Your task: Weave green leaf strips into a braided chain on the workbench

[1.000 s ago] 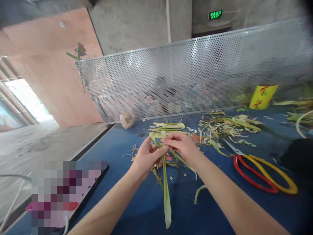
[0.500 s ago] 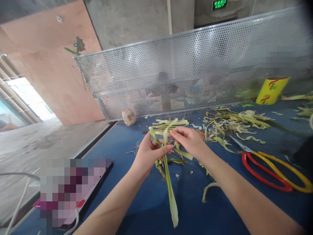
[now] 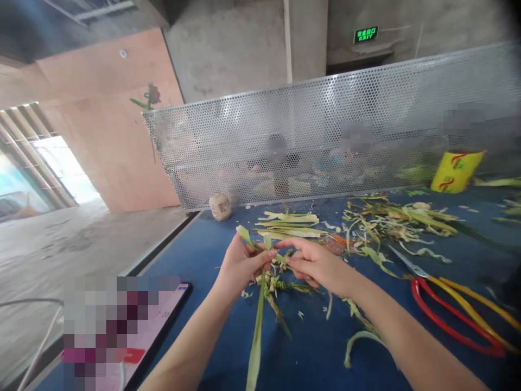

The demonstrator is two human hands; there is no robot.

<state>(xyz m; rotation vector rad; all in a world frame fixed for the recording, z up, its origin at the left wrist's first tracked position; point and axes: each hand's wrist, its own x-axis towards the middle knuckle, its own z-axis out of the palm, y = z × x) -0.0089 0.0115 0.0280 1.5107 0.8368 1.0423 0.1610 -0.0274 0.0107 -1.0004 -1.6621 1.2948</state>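
My left hand (image 3: 240, 266) and my right hand (image 3: 315, 263) meet above the blue table (image 3: 195, 255), fingers pinched on long green leaf strips (image 3: 257, 326). One strip hangs down from my left hand toward me; a short end sticks up to the left of its thumb. A small tangle of leaf scraps (image 3: 272, 282) lies under my hands. Both hands are closed on the strips.
Scissors with red and yellow handles (image 3: 456, 309) lie at the right. Cut leaf strips (image 3: 291, 225) and a pile of trimmings (image 3: 399, 220) lie farther back. A twine ball (image 3: 220, 206), a yellow roll (image 3: 456, 171), a perforated metal screen (image 3: 325, 141), a phone (image 3: 134, 336) at left.
The hanging strip has swung from pointing down-right to down-left. My hands have dropped slightly and drawn closer together, with my right hand now lower and curled tighter.
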